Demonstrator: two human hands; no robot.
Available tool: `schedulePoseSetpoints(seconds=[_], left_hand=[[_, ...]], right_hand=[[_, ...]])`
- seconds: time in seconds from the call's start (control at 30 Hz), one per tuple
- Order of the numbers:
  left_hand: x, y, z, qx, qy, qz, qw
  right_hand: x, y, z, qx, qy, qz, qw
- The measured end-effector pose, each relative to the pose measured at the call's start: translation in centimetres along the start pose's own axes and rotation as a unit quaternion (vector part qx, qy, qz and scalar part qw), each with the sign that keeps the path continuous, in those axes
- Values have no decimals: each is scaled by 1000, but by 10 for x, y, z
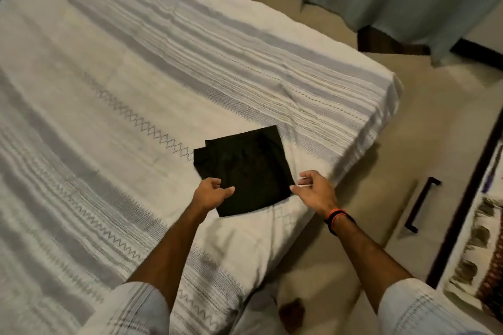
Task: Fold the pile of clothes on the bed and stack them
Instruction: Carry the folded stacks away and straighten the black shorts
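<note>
a dark folded garment (245, 168) lay flat on the bed (109, 90) while the left hand (211, 194) and right hand (313, 189) hovered at its near corners, fingers loosely curled, gripping nothing.

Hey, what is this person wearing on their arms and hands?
Both hands, left and right, are bare, with no gloves or rings visible. Short pale sleeves with faint stripes end near the elbows. The right wrist carries an orange thread beside a black band. The left wrist shows nothing.

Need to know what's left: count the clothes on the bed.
1. A folded black garment lies near the bed's right edge, between both hands. No pile shows; the bed runs out of frame.
</note>
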State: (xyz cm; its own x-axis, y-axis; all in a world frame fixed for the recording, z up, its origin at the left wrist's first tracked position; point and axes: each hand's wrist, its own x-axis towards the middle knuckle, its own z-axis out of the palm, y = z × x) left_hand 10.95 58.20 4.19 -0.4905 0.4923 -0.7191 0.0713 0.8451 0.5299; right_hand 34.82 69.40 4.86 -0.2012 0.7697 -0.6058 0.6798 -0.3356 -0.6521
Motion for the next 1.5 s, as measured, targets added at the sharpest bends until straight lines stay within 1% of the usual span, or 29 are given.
schedulePoseSetpoints(seconds=[0.17, 0.33, 0.4, 0.5, 0.6, 0.67, 0.73, 0.8, 0.9, 1.1, 1.3, 1.5], left_hand=[[59, -19, -5, -56, -1, -69, 996], [122, -38, 3, -97, 5, -108, 989], [147, -50, 9, -120, 9, -126, 985], [159, -45, 14, -142, 31, -142, 979], [164, -38, 19, -188, 49, -157, 968], [168, -36, 23, -210, 41, -165, 963], [171, -33, 28, -231, -4, -157, 960], [174, -27, 34, -249, -32, -150, 956], [176, -25, 37, -233, -22, -148, 961], [165, -19, 17, -208, -20, -138, 968], [125, 11, 4, -214, -27, -90, 972], [57, 56, -1, -218, -50, -20, 975]], right_hand=[[57, -18, 35, -45, -26, 23, 998], [120, -18, 64, -90, -2, 36, 995], [142, -13, 75, -105, -7, 57, 993], [159, -12, 84, -107, -23, 80, 991], [173, -10, 97, -101, -21, 88, 991], [181, -10, 107, -75, -40, 123, 989], [185, -11, 118, -44, -64, 144, 986], [187, -12, 129, -11, -70, 139, 988], [184, -16, 137, 10, -48, 113, 992], [180, -11, 115, 109, -27, 123, 986], [139, -26, 85, 201, -22, 49, 978], [70, -41, 32, 300, 9, -1, 954]])
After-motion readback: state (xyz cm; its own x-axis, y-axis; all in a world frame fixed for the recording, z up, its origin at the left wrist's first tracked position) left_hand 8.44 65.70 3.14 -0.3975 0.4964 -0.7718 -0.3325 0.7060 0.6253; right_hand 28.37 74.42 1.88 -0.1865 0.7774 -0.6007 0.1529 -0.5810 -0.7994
